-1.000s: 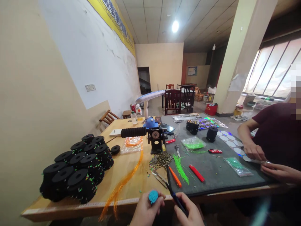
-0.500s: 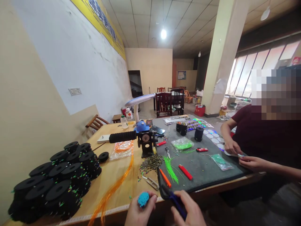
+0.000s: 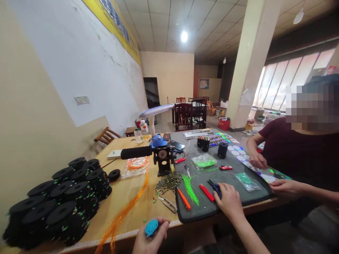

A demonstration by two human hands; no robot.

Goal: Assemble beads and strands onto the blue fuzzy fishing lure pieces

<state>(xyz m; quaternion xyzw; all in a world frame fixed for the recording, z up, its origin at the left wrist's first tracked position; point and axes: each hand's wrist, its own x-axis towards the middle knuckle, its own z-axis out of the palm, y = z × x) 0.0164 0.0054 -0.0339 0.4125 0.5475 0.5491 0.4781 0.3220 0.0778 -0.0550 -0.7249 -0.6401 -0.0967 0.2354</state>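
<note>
My left hand (image 3: pixel 152 237) is closed around a bundle of blue strands (image 3: pixel 151 228), whose cut ends face up at the table's front edge. Over the grey mat (image 3: pixel 169 134), my right hand (image 3: pixel 230 199) has its fingers on dark blue pliers (image 3: pixel 216 188). Just left of the pliers lies a red tool (image 3: pixel 206 193). Bright green strands (image 3: pixel 190 189) and an orange pen-like tool (image 3: pixel 184 199) are on the mat farther left. Metal snips (image 3: pixel 167 204) rest on the wood beside the mat, near a pile of small dark beads (image 3: pixel 169 181).
Black foam spools (image 3: pixel 60 208) crowd the left side. A black-handled device (image 3: pixel 161 158) and a lamp (image 3: pixel 156 123) stand mid-table, with orange strands (image 3: pixel 127 211) in front. At right, a person (image 3: pixel 296 151) handles a sheet of round stickers (image 3: pixel 242 157).
My right hand has moved forward and right with the pliers, onto the mat. My left hand has shifted slightly left with the blue bundle. The other person's hands have moved apart over the sticker sheet.
</note>
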